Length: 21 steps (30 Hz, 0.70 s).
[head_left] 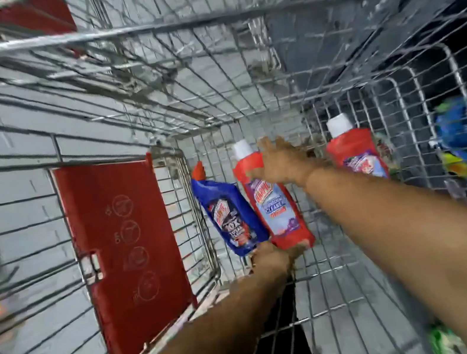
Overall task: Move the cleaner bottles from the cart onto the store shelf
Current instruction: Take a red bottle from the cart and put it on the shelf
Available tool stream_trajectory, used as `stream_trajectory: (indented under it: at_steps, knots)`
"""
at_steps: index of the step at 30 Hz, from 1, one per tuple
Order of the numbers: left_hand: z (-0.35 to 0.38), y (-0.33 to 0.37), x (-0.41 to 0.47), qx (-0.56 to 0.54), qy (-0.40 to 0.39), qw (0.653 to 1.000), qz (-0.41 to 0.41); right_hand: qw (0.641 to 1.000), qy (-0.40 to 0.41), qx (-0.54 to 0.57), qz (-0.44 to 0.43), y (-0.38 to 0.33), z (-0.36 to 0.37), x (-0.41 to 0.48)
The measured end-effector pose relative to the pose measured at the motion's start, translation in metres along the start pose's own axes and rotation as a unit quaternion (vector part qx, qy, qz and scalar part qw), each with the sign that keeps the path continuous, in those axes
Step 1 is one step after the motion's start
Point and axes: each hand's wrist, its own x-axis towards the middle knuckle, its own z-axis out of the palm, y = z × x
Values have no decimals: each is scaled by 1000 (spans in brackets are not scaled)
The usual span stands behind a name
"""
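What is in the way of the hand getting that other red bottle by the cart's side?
Nothing visible. The right hand rests on the middle red bottle, and only open cart space separates it from the far red bottle standing against the wire wall.

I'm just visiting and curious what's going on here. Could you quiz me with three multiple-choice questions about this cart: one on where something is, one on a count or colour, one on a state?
1. Where is the blue bottle?
A. left of the middle red bottle
B. outside the cart
C. on a shelf

2. How many white-capped red bottles?
A. one
B. two
C. four

3. The left hand is
A. empty
B. gripping the bottle bottoms
C. on the red flap

Answers: 1 A, it leans beside it. 2 B, the second stands right. 3 B, fingers wrap both bases.
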Motion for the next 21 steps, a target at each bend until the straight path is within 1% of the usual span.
stream_trajectory:
  at_steps: [4, 7, 10, 15, 18, 21]
  knots:
    - [17, -1, 14, -125, 3, 992, -5, 999, 13, 46, 24, -1, 7, 10]
    - [17, -10, 19, -145, 0, 989, -4, 996, 6, 80, 41, -2, 5, 8]
    - [10, -8, 9, -127, -31, 991, 18, 988, 24, 145, 46, 3, -5, -9]
    - [-9, 20, -22, -79, -100, 988, 91, 967, 96, 234, 29, -1, -52, -60]
    - [-23, 50, -54, -18, -125, 981, 148, 935, 166, 315, 10, -4, -93, -104]
    - [-37, 85, -90, 23, -195, 963, 186, 902, 248, 354, -4, -5, -130, -158]
